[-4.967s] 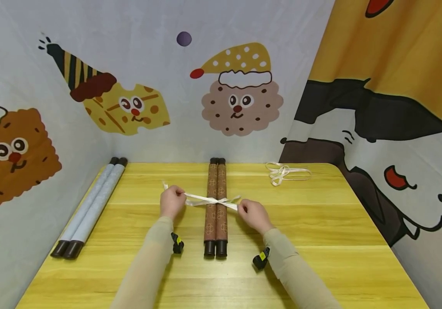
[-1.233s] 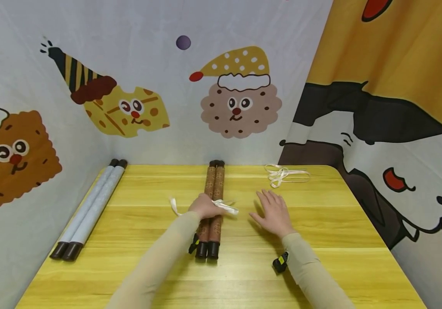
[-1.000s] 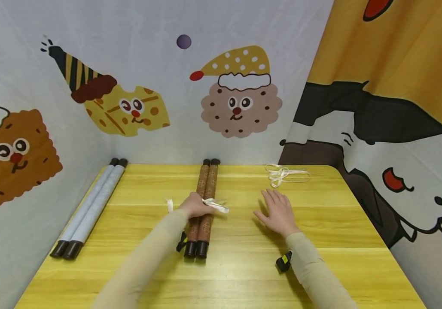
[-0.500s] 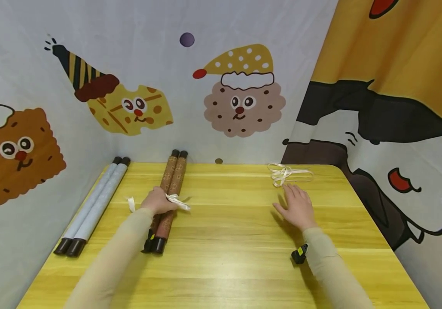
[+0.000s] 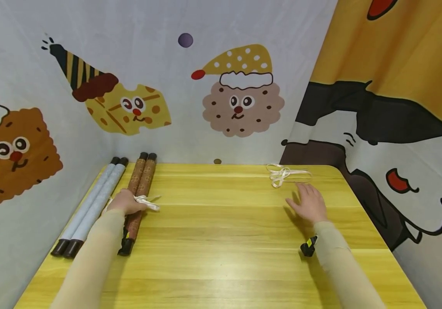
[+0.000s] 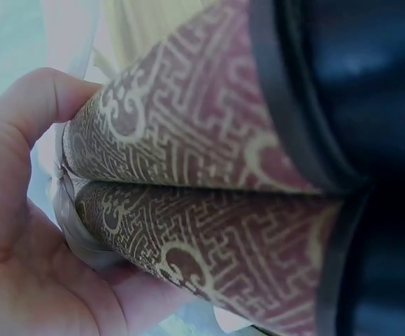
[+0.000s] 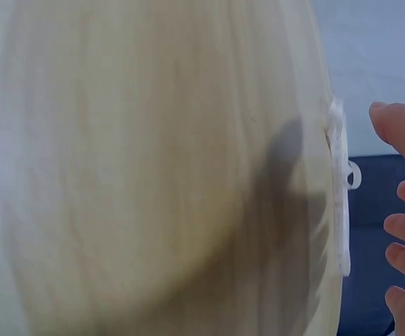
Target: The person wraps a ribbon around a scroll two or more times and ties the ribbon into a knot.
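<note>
My left hand [image 5: 125, 201] grips a pair of brown patterned scrolls [image 5: 143, 180] round their middle, thumb on one side and fingers on the other. A white ribbon [image 5: 147, 202] ties the two rolls together, its loose end sticking out to the right. In the left wrist view the scrolls [image 6: 188, 140] show pale patterning and dark end knobs [image 6: 370, 91]. Just left of them lies a pair of light-blue scrolls [image 5: 99, 197], partly covered by my left hand and sleeve. On the right, my right hand [image 5: 309, 204] hovers with fingers spread, holding nothing, near a bundle of white ribbon [image 5: 284, 175].
The wooden table [image 5: 221, 240] carries all of these. A white printed cloth [image 5: 147, 51] hangs behind its back edge, and cloth also stands along the left and right sides. Each wrist wears a small black camera, the right camera [image 5: 308, 246] showing fully.
The ribbon ends were pulled by both hands earlier. Then my left hand took the brown scrolls and moved them left beside the blue ones. My right hand let go and shifted right, fingers spread.
</note>
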The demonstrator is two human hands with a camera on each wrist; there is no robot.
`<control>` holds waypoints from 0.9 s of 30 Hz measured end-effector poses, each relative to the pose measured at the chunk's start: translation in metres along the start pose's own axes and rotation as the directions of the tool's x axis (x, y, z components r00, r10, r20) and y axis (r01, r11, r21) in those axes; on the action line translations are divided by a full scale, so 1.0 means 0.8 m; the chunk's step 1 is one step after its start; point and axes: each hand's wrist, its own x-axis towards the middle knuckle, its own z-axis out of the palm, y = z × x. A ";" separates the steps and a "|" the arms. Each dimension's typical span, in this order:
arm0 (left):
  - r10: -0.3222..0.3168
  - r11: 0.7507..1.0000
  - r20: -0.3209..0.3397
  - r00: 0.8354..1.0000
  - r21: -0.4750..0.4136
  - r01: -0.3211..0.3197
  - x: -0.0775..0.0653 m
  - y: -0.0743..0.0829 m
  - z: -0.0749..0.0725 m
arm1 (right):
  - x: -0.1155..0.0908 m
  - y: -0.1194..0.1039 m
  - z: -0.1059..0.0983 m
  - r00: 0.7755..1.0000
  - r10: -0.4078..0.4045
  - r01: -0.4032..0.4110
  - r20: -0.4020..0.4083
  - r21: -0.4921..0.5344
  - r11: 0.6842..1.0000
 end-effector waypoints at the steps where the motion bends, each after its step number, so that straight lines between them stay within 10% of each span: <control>1: -0.002 1.000 -0.001 1.000 0.001 0.002 0.000 -0.004 -0.002 | 0.001 0.002 -0.001 1.000 0.005 -0.005 0.008 0.000 1.000; 27: -0.064 0.996 0.067 0.996 0.074 0.059 -0.005 -0.024 -0.017 | 0.050 0.010 -0.023 0.990 0.065 -0.063 0.125 -0.023 0.998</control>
